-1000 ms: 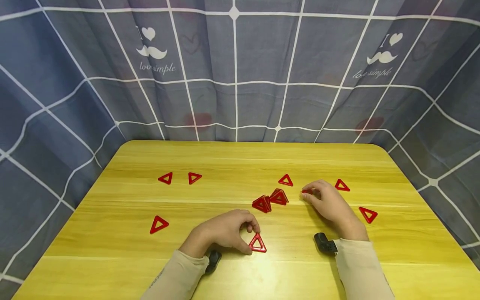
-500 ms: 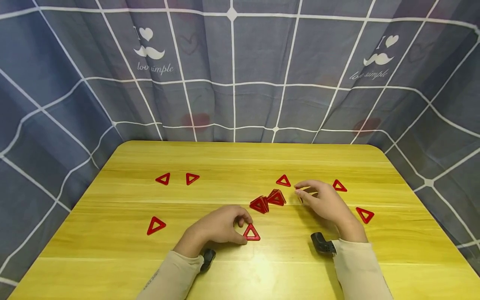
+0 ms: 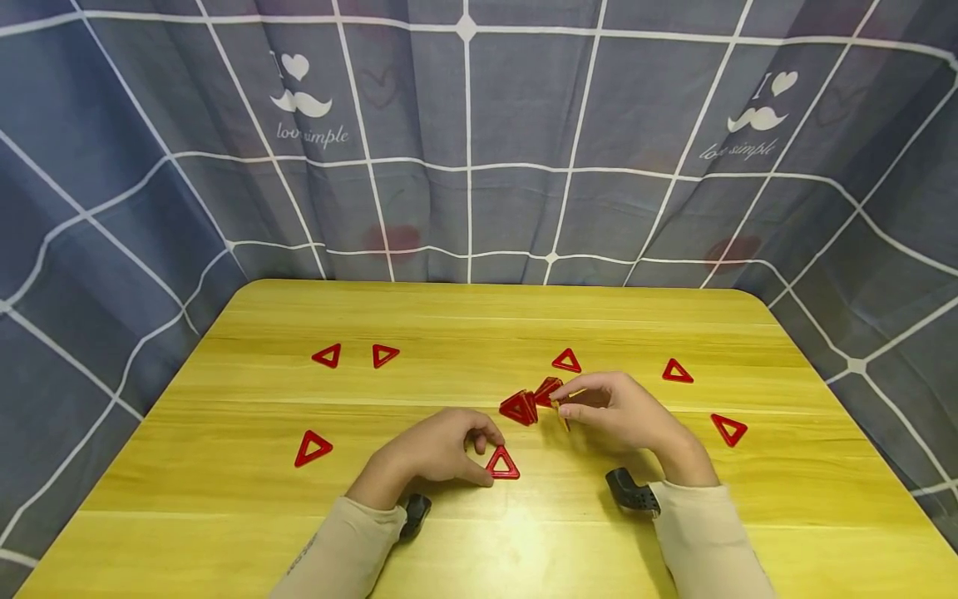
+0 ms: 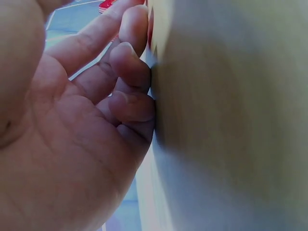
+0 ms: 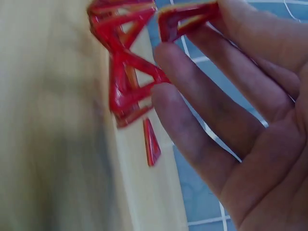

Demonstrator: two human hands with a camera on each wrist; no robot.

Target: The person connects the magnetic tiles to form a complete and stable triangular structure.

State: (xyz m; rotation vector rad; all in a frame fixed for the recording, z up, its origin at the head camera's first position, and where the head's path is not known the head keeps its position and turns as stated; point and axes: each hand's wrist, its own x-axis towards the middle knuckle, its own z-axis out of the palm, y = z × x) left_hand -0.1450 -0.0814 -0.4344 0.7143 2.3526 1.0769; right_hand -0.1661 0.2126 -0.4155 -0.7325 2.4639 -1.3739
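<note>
On the table in the head view, the left hand (image 3: 441, 449) pinches a red open-centred triangle tile (image 3: 505, 476) between thumb and index finger. Its other fingers curl against the tabletop in the left wrist view. Farther right, the right hand (image 3: 624, 412) pinches another triangle tile (image 5: 168, 26) by one side, tilted up on edge. That tile is right beside two small red pyramids built of triangle tiles, a nearer-left one (image 3: 518, 408) and a farther-right one (image 3: 547, 392), which stand corner to corner. The right fingertips partly cover the farther-right pyramid.
Loose red triangles lie flat around: one (image 3: 567, 361) behind the pyramids, two on the right (image 3: 729, 439) (image 3: 677, 379), and several on the left, such as the nearest triangle (image 3: 303, 454). A grey-blue checked curtain (image 3: 516, 208) hangs behind the wooden table (image 3: 449, 324).
The right hand has moved left with its tile, up to the farther-right pyramid. The left hand and its triangle have shifted slightly left and away, then stayed put.
</note>
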